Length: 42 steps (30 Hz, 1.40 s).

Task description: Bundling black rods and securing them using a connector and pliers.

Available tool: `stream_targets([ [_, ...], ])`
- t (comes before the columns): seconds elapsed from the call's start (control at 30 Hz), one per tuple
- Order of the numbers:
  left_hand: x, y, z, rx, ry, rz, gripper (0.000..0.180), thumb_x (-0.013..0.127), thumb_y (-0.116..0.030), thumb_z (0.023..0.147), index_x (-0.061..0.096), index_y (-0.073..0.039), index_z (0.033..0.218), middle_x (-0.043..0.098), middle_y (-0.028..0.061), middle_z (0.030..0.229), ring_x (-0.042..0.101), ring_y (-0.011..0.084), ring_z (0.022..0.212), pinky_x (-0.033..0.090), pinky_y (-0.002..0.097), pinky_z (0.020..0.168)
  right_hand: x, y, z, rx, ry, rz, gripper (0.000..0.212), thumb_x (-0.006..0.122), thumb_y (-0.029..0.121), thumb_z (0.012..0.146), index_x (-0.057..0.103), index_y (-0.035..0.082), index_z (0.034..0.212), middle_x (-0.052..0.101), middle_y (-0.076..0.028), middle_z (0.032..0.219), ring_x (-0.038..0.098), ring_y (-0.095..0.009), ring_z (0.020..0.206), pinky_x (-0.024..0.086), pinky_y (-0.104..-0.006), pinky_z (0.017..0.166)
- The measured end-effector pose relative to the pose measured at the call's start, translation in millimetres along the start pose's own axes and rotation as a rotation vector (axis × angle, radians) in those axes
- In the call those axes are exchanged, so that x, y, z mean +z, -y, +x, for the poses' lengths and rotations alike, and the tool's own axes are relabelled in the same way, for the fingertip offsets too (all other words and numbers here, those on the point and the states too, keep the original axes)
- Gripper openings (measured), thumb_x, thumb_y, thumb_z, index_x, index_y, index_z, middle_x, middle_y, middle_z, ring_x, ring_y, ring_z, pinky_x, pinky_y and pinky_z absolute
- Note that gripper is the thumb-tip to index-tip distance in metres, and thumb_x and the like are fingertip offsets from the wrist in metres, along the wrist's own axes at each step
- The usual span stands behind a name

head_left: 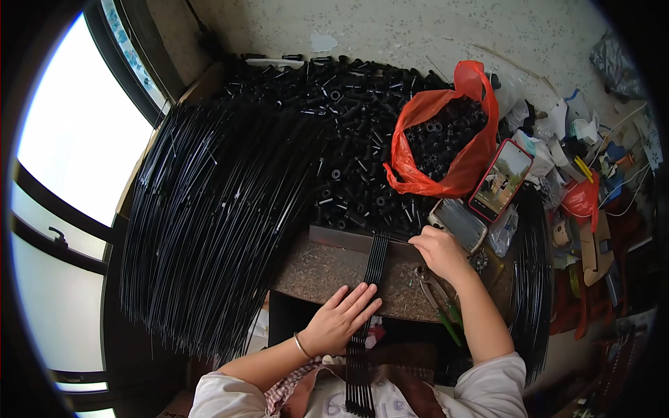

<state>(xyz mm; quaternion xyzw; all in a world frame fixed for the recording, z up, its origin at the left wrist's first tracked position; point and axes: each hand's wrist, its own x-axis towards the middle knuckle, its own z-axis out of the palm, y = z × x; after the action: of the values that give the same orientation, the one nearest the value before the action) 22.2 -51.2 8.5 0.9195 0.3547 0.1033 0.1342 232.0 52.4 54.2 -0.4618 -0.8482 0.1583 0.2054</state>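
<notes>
My left hand (345,320) lies with its fingers stretched out across a flat row of thin black rods (376,261). The rods run from a low metal strip (334,237) at the table's front down toward my lap. At the right end of that strip, my right hand (442,252) is closed in a pinch; whatever is between its fingertips is too hidden to name. Just behind the strip spreads a heap of small black tubular parts (348,150). Pliers with green handles (440,310) rest on the table (306,268), below my right hand.
A large bundle of long black rods (209,216) covers the left side. An open red plastic bag (446,187) of black ring-like parts stands at the back right. Beside it are a phone (500,180), a clear-lidded box (460,221) and more rods (531,279). Clutter fills the far right.
</notes>
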Motion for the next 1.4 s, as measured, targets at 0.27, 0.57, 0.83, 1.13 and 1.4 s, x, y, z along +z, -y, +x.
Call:
stream_targets([
  [0.27,2.0,0.7,-1.6,-0.007,-0.012,0.011,0.058,0.041,-0.011,0.064,0.024,-0.004,0.120,0.021,0.0168,0.125,0.022,0.0279,0.115,0.018,0.0396,0.092,-16.8,1.5,-9.3,0.179,-0.001,-0.157,0.007,0.050,0.008,0.070,0.054,0.003,0.072,0.052,-0.008,0.070,0.052,-0.024,0.065,0.041,-0.0304,0.057],
  [0.57,7.8,2.3,-2.0,0.027,-0.128,0.220,0.059,0.043,-0.018,0.065,0.024,-0.003,0.120,0.021,0.0162,0.125,0.023,0.0265,0.115,0.017,0.0394,0.092,40.6,45.2,3.9,0.495,-0.446,1.859,0.013,0.039,0.013,0.080,0.046,0.004,0.087,0.041,-0.015,0.109,0.043,-0.027,0.097,0.033,-0.0359,0.083],
  [0.83,-2.0,2.4,4.3,0.024,0.012,-0.007,0.072,0.051,-0.023,0.058,0.022,0.000,0.120,0.019,0.0175,0.125,0.019,0.0278,0.117,0.016,0.0374,0.094,10.3,-4.7,-12.1,-0.065,-0.183,-0.061,0.007,0.050,0.002,0.065,0.054,0.002,0.071,0.048,-0.009,0.065,0.048,-0.026,0.066,0.039,-0.0328,0.060],
  [1.13,-5.7,0.8,2.8,0.013,0.026,-0.014,0.066,0.047,-0.018,0.061,0.023,0.001,0.119,0.020,0.0179,0.125,0.020,0.0281,0.116,0.017,0.0377,0.093,1.8,-2.9,-16.7,-0.012,-0.175,-0.026,0.009,0.052,-0.001,0.064,0.056,0.001,0.072,0.047,-0.010,0.063,0.048,-0.026,0.062,0.040,-0.0315,0.055],
  [1.4,-3.1,-0.3,2.3,0.005,0.013,-0.005,0.063,0.044,-0.014,0.061,0.023,0.000,0.120,0.020,0.0172,0.125,0.020,0.0275,0.117,0.017,0.0381,0.093,2.6,-6.3,-15.5,-0.048,-0.178,-0.044,0.010,0.053,-0.001,0.063,0.056,0.001,0.072,0.048,-0.010,0.063,0.049,-0.026,0.061,0.040,-0.0319,0.054],
])
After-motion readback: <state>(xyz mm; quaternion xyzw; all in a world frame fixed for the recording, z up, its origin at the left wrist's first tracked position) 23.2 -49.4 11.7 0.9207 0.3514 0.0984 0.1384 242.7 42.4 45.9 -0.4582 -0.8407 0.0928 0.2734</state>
